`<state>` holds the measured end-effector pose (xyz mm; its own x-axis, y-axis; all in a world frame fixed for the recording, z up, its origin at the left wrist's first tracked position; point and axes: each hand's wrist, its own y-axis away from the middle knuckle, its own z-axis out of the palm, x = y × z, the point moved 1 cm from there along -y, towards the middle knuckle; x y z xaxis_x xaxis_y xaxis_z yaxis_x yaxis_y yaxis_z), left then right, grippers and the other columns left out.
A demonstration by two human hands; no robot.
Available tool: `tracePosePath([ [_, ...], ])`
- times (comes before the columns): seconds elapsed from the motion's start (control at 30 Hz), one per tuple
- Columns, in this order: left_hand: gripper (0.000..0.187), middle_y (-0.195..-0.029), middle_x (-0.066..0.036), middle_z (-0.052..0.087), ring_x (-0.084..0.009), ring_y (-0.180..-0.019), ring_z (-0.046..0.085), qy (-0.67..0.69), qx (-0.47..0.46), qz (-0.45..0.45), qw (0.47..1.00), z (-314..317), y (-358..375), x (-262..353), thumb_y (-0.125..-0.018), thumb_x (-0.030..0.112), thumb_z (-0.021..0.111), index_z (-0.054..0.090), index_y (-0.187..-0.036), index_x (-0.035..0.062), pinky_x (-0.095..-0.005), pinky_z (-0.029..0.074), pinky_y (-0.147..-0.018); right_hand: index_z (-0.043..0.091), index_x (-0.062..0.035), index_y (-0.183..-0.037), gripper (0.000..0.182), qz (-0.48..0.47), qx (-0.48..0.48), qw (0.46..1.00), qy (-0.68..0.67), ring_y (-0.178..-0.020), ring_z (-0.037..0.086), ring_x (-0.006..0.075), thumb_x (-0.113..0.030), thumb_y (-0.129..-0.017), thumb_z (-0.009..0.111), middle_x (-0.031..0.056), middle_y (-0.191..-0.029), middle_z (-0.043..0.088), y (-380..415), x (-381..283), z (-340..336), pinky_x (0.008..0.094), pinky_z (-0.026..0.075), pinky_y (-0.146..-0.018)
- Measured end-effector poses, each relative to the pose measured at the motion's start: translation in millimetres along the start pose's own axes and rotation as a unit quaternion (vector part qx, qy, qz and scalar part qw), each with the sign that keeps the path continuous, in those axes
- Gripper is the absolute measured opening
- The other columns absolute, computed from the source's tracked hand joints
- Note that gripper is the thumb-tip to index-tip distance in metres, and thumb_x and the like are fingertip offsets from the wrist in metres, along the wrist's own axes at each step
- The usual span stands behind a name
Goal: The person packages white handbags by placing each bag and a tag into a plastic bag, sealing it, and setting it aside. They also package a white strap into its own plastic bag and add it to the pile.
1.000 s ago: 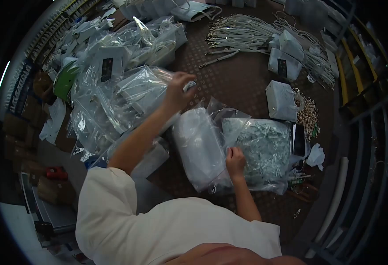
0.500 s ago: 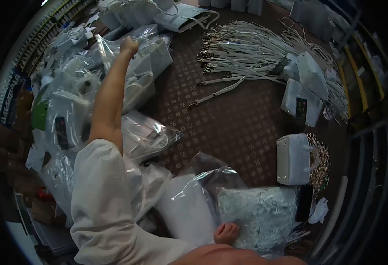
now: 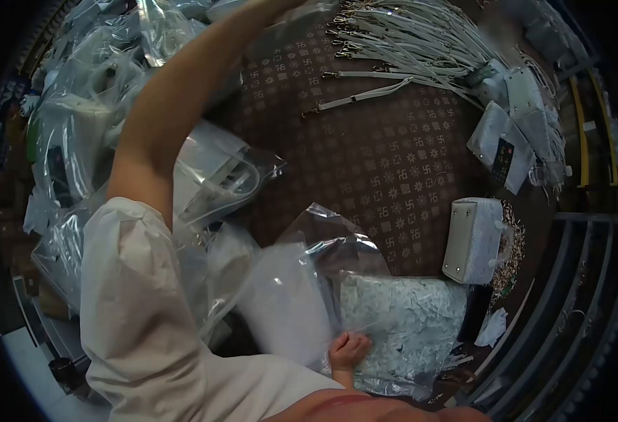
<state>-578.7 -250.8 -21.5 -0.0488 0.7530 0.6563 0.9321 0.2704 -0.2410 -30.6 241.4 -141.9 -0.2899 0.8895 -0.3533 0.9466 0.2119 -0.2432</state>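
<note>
My left arm reaches up to the top edge, where my left hand (image 3: pixel 291 3) is mostly cut off and blurred, its fingers hidden, beside a pale, shiny item (image 3: pixel 312 12). Low in the middle, my right hand (image 3: pixel 349 349) has its fingers curled at the left edge of a clear plastic bag (image 3: pixel 404 320) filled with pale green shreds. Left of that hand lies a bag with white, soft-looking contents (image 3: pixel 288 302). A plastic-wrapped white handbag (image 3: pixel 214 165) lies below my left forearm.
Plastic-wrapped bags (image 3: pixel 77 119) pile up at the left. White straps with metal clips (image 3: pixel 407 42) spread across the top. At the right are a white handbag (image 3: pixel 472 240), gold-coloured chains (image 3: pixel 513 246), pale bags (image 3: pixel 502 144) and a dark metal rack (image 3: pixel 562 295).
My left hand has moved from the wrapped pile up and right to the top edge. The view has shifted, with the straps now higher. My right hand stays by the shred-filled bag.
</note>
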Motion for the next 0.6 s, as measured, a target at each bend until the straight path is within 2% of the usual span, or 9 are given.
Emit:
tracePosePath([
  [0.1,0.014,-0.069,-0.005,0.060,-0.0131,-0.059,0.054,0.063,-0.041,0.067,0.995,-4,88,116,-0.075,0.015,0.059,0.062,-0.084,0.0055,-0.0285,0.042,-0.053,0.049,-0.0036,-0.075,0.012,-0.007,0.017,1.000,-0.022,-0.065,0.047,0.0327,-0.014,-0.078,0.054,0.0135,-0.075,0.046,-7,-3,-5,0.0427,0.038,-0.055],
  [0.17,0.015,-0.075,-0.012,0.062,-0.0196,-0.068,0.059,0.029,-0.036,0.098,0.994,8,163,182,-0.076,0.014,0.056,0.061,-0.086,0.0043,-0.0330,0.045,-0.060,0.052,-0.0038,-0.076,0.009,-0.015,0.028,0.999,-0.039,-0.067,0.048,0.0330,-0.012,-0.077,0.056,0.0138,-0.076,0.048,-7,-3,-4,0.0423,0.039,-0.056],
  [0.3,0.022,-0.085,-0.022,0.060,-0.0360,-0.082,0.058,0.070,-0.053,0.045,0.995,89,253,204,-0.078,0.020,0.055,0.059,-0.090,0.0012,-0.0399,0.043,-0.071,0.055,-0.0036,-0.076,0.008,-0.018,0.044,0.990,-0.132,-0.069,0.049,0.0329,-0.011,-0.076,0.058,0.0137,-0.076,0.050,-15,0,-11,0.0415,0.041,-0.059],
  [0.37,0.025,-0.086,-0.022,0.060,-0.0339,-0.084,0.058,0.078,-0.085,-0.042,0.992,117,302,228,-0.078,0.023,0.056,0.059,-0.089,0.0000,-0.0396,0.043,-0.072,0.058,-0.0039,-0.076,0.009,0.019,-0.013,0.968,-0.251,-0.066,0.052,0.0305,-0.012,-0.075,0.060,0.0123,-0.073,0.053,-15,11,-20,0.0399,0.042,-0.059],
  [0.43,0.030,-0.086,-0.021,0.061,-0.0325,-0.084,0.059,0.066,-0.115,-0.029,0.991,130,322,251,-0.077,0.028,0.059,0.060,-0.088,-0.0004,-0.0391,0.043,-0.071,0.060,-0.0041,-0.077,0.009,0.051,-0.063,0.941,-0.327,-0.064,0.053,0.0286,-0.013,-0.075,0.061,0.0117,-0.070,0.055,-15,21,-45,0.0385,0.042,-0.058],
  [0.5,0.032,-0.091,-0.022,0.060,-0.0352,-0.088,0.057,0.072,-0.199,-0.066,0.975,126,340,276,-0.074,0.026,0.060,0.058,-0.092,-0.0004,-0.0423,0.044,-0.075,0.064,-0.0015,-0.079,0.014,0.119,-0.203,0.886,-0.399,-0.057,0.054,0.0135,-0.016,-0.077,0.063,0.0055,-0.064,0.059,-14,23,-86,0.0279,0.041,-0.053],
  [0.53,0.036,-0.091,-0.021,0.059,-0.0340,-0.089,0.056,0.066,-0.132,-0.052,0.988,118,352,292,-0.072,0.024,0.066,0.057,-0.096,-0.0006,-0.0409,0.044,-0.078,0.064,-0.0015,-0.079,0.014,0.123,-0.198,0.884,-0.404,-0.057,0.054,0.0135,-0.016,-0.077,0.063,0.0055,-0.064,0.059,-10,29,-92,0.0279,0.041,-0.053],
  [0.57,0.036,-0.091,-0.021,0.059,-0.0340,-0.089,0.056,0.059,-0.136,-0.048,0.988,110,365,303,-0.072,0.024,0.066,0.057,-0.096,-0.0006,-0.0409,0.044,-0.078,0.064,-0.0013,-0.078,0.017,0.177,-0.224,0.824,-0.490,-0.056,0.053,0.0102,-0.018,-0.078,0.063,0.0035,-0.063,0.059,-5,33,-95,0.0250,0.040,-0.052],
  [0.6,0.036,-0.092,-0.020,0.057,-0.0343,-0.089,0.055,0.009,-0.017,0.041,0.999,99,378,312,-0.071,0.023,0.067,0.056,-0.097,-0.0002,-0.0402,0.044,-0.078,0.065,-0.0011,-0.078,0.020,0.228,-0.249,0.750,-0.569,-0.054,0.052,0.0070,-0.021,-0.079,0.063,0.0015,-0.062,0.060,0,35,-98,0.0221,0.040,-0.050],
])
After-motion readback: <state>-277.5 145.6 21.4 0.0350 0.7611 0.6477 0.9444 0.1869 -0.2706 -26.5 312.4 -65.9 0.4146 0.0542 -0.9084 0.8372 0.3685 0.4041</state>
